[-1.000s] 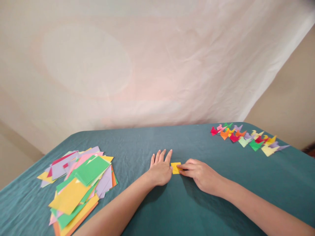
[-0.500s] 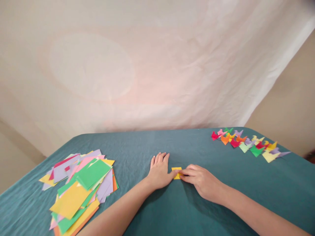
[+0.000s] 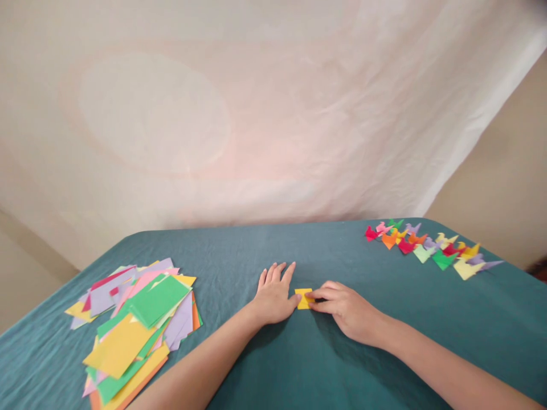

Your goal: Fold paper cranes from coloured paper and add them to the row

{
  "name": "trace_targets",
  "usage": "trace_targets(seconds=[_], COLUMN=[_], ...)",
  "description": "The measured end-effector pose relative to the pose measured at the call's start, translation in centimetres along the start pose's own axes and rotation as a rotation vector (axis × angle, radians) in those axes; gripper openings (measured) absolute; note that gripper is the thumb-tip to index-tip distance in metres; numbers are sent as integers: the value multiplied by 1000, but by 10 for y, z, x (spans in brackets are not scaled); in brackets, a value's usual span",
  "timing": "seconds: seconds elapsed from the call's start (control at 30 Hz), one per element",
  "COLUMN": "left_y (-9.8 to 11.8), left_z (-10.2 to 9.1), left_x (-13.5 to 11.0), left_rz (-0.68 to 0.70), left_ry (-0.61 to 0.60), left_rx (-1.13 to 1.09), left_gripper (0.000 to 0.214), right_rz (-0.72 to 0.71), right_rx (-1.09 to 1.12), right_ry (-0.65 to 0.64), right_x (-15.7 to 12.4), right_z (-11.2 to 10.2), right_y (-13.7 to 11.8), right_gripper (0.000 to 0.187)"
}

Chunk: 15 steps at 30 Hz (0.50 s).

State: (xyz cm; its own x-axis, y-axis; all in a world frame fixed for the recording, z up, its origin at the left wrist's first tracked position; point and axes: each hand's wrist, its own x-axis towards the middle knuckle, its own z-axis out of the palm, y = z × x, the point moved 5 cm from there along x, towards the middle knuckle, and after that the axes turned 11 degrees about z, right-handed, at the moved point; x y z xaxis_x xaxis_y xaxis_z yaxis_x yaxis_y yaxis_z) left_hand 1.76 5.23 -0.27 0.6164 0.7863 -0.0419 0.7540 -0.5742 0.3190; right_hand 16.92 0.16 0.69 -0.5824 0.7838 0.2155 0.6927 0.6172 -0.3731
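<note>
A small yellow folded piece of paper (image 3: 303, 300) lies on the table at the middle, between my two hands. My left hand (image 3: 273, 297) rests flat on the cloth just left of it, fingers spread, with the thumb tip at the paper's left edge. From the other side my right hand (image 3: 349, 312) has its fingertips closed on the paper's right edge. The fingertips cover part of that edge.
A loose heap of coloured paper sheets (image 3: 123, 344) spreads over the table's left side. Several small folded paper birds (image 3: 444, 259) stand in rows at the back right. Teal cloth (image 3: 239, 256) covers the table, and a pale sheet (image 3: 273, 131) hangs behind it.
My left thumb has drawn back from the top of the yellow paper to its left edge, baring more of it. The whole view has shifted slightly.
</note>
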Motion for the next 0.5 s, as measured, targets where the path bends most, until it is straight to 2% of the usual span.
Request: trace_targets(seconds=[0.33,0.5], left_y=[-2,-4], left_z=[-1,-2], left_x=[3,3], left_rz=[19,27], left_ry=[-74,-75], left_rx=[-26,-39], left_gripper=[66,64], right_rz=[2,1], right_rx=[-10,-12], right_ry=[-8,-4], right_x=[-1,-2], right_z=[0,-1], right_y=[-1,-2], right_gripper=[34,35])
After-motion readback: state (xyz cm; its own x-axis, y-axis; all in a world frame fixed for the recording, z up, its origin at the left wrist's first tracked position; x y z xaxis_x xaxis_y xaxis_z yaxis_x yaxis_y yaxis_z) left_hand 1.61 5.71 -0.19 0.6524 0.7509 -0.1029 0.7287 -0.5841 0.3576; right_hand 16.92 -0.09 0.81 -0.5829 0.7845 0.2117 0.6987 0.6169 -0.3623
